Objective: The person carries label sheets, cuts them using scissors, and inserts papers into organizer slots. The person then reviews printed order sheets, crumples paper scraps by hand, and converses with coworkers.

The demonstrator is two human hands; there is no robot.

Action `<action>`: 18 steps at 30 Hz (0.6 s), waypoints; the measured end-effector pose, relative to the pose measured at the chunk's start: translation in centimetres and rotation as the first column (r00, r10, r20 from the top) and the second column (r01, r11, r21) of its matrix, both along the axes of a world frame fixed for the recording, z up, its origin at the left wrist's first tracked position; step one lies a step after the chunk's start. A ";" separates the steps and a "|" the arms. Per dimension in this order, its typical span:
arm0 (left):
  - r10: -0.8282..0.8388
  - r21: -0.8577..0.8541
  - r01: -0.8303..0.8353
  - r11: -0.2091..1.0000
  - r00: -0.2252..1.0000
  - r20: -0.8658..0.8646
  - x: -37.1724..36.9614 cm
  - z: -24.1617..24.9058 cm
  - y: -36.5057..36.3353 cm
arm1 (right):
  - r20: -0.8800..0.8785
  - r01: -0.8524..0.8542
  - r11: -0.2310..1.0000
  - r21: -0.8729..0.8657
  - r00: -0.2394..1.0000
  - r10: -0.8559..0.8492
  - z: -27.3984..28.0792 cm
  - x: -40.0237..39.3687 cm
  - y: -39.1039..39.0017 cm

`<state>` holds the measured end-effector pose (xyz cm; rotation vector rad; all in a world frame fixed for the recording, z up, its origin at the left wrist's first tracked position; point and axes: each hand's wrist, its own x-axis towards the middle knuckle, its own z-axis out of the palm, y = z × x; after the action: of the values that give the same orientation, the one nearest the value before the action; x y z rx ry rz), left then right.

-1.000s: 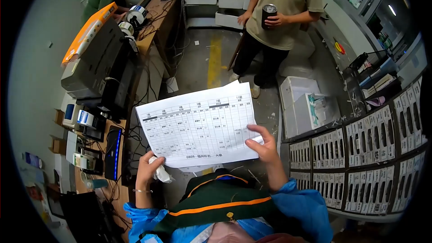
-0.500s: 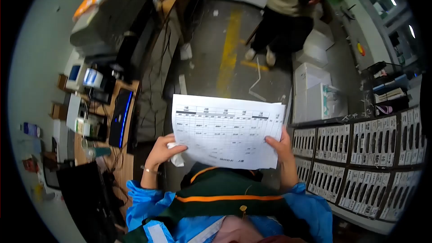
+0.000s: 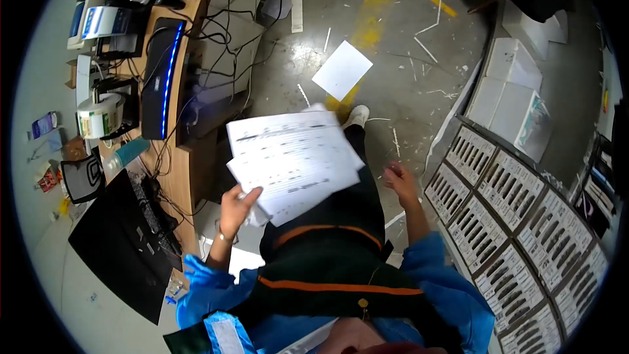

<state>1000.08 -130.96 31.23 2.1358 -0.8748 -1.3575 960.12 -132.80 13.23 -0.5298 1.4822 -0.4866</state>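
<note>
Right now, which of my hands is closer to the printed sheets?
Left. Your left hand is holding the printed sheets near their lower left corner, thumb on top. Your right hand is off to their right, apart from them.

Wide-angle distortion bowed the edges inside a black rim. Pale glare lay on the far floor (image 3: 298,54); a blue light strip (image 3: 172,78) glowed at left. The printed sheets (image 3: 291,157) were blurred, probably by motion.
</note>
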 end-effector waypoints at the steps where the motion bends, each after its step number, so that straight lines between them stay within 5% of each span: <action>1: 0.009 0.058 -0.014 0.998 0.996 0.094 1.0 -0.5 0.6 | 0.073 0.018 0.997 0.073 0.997 -0.024 -0.9 0.7 -2.0; 4: 0.008 0.168 -0.061 0.984 0.953 0.302 0.3 -2.1 0.1 | 0.239 0.199 0.945 0.258 0.935 -0.263 -9.6 2.7 -8.0; 7: 0.075 0.139 -0.151 0.979 0.894 0.442 -0.8 -6.6 0.9 | 0.077 0.190 0.954 0.234 0.974 -0.213 -23.0 6.1 -14.7; 12: 0.151 0.148 -0.322 0.935 0.739 0.656 -2.1 -14.5 -0.4 | -0.370 0.124 0.991 -0.046 0.920 -0.133 -46.3 12.2 -20.8; 16: 0.310 -0.001 -0.437 0.900 0.637 0.706 -2.0 -20.5 0.5 | -0.517 0.168 0.982 -0.081 0.835 -0.186 -56.3 16.4 -22.2; 18: 0.107 0.185 -0.385 0.904 0.624 0.774 -1.5 -21.4 0.5 | -0.550 0.219 0.976 0.008 0.816 -0.179 -57.3 18.2 -23.6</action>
<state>998.57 -130.44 9.82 3.0361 -0.5760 -0.4366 978.29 -156.37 -44.08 -0.4794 2.1176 -0.4632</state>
